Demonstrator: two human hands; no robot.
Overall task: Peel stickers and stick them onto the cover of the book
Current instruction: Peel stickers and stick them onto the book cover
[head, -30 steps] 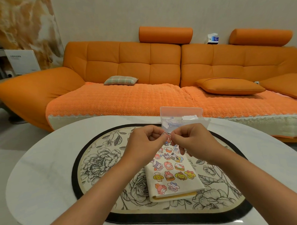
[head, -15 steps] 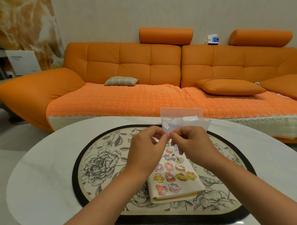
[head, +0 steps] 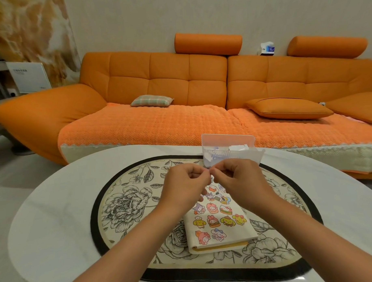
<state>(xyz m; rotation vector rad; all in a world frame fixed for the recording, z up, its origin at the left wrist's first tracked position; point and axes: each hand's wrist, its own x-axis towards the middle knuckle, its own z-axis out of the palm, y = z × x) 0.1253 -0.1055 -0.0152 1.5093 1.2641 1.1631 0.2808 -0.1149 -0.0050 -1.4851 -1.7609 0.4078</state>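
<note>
Since half a second ago the two hands have drawn closer, and their tips now meet above the far end of the book (head: 223,234). The left hand (head: 185,183) and the right hand (head: 240,180) both have their fingers (head: 203,171) curled and pressed together at one spot. They pinch a sticker there, but it is so small that we almost cannot see it between them.

We judge that the sticker is thin, very light and limp, with a tacky back. It will easily curl or cling to the skin, so we would hold it only at its very edge and hold the backing paper at the opposite corner.

The book lies closed on the flowered mat (head: 128,206) on the white tabletop (head: 56,208). Its cream cover already carries rows of cartoon stickers (head: 213,221) in pink, yellow and purple. Behind the hands stands a clear plastic box (head: 227,139) with paper scraps inside.
</note>
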